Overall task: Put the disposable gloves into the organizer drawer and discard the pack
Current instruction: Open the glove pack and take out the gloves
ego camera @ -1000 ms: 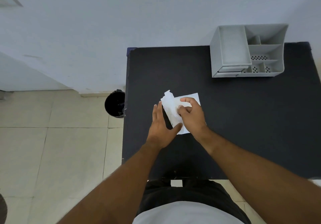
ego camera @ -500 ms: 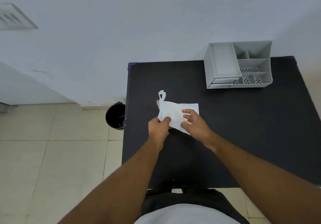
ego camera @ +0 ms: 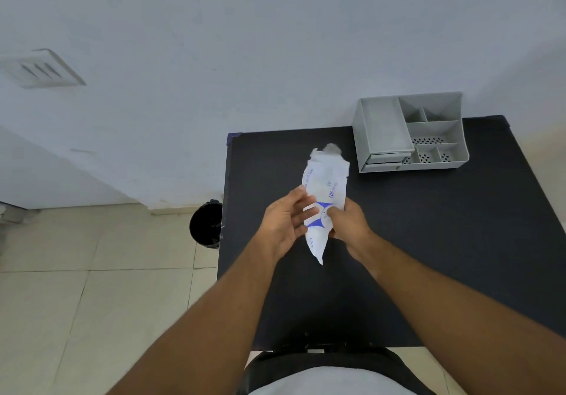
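The right hand (ego camera: 346, 226) is clamped round the lower half of the pack (ego camera: 325, 192), held upright above the table (ego camera: 428, 226) with its torn mouth, perhaps showing gloves, pointing toward the organizer (ego camera: 410, 132), while the left hand (ego camera: 283, 220) rests spread against its side.

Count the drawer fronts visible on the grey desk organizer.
2. Both sit at the organizer's front left corner, under the flat tray: the upper drawer and the lower drawer directly beneath it. Both look shut.

Wall (ego camera: 275, 42): running pale and plain, carrying a vent (ego camera: 41, 68).
Floor (ego camera: 76, 287): lying in beige tiles.
Table (ego camera: 444, 241): standing black against the wall.
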